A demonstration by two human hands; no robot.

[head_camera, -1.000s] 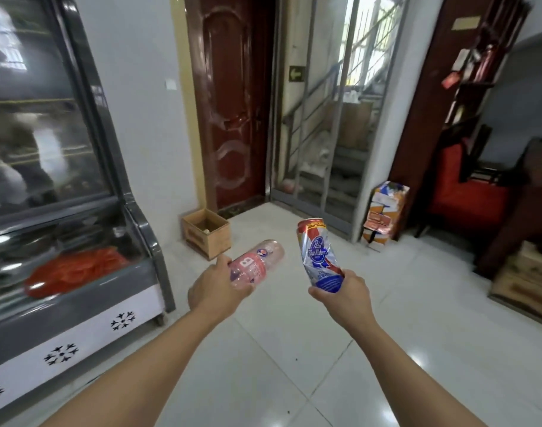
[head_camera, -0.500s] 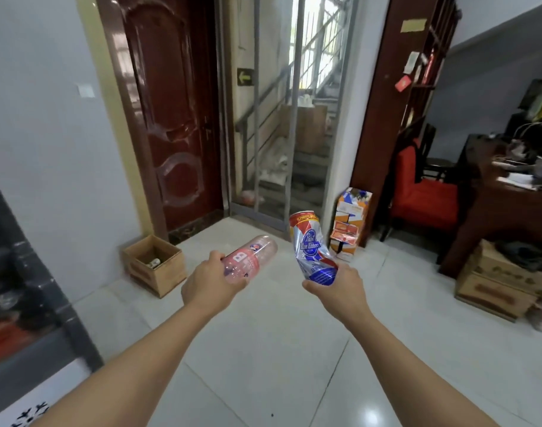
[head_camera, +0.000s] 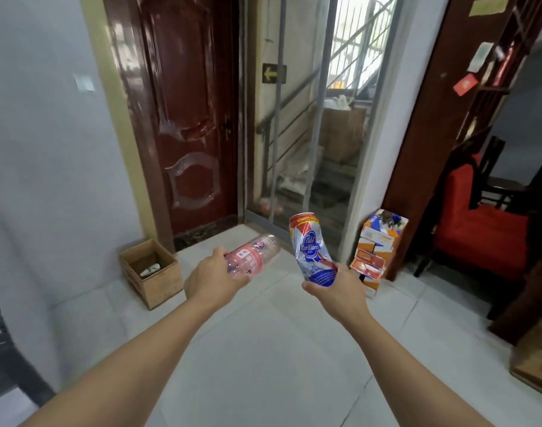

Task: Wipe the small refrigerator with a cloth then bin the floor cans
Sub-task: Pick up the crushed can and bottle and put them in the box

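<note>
Both hands out front, above white tiled floor (head_camera: 263, 349), each carrying one item. R hand (head_camera: 335, 289) grips base of a dented Pabst Blue Ribbon can (head_camera: 311, 249), fingers wrapped round lower blue part; can near upright, top leaning slightly left, red rim up. L hand (head_camera: 212, 277) holds a pink-labelled clear plastic bottle (head_camera: 252, 255) by its near end, lying almost horizontal, far end pointing up-right toward the can; bottle and can close but apart. Cap end hidden in the palm, can't tell if capped. Neither item touches floor. Open cardboard box (head_camera: 154, 272) on floor at foot of grey wall (head_camera: 41, 149), left of L hand, near the door corner; small pale crumpled thing inside, too small to ID. Behind box: dark red panelled door (head_camera: 186, 118), shut. Right of door, metal-framed glass door (head_camera: 309, 134) w/ stairwell beyond, yellow arrow sign (head_camera: 273, 73) on far wall. Stack of orange/white printed cartons (head_camera: 379, 248) on floor at glass door's right edge, just beyond R hand. Further right, dark wood shelf unit (head_camera: 442, 118) w/ red tag hanging, then red upholstered chair (head_camera: 482, 229). Wooden crate edge (head_camera: 537, 365) at right frame edge. Dark curved edge of fridge cabinet (head_camera: 4, 349) at lower-left corner, mostly out of frame.
</note>
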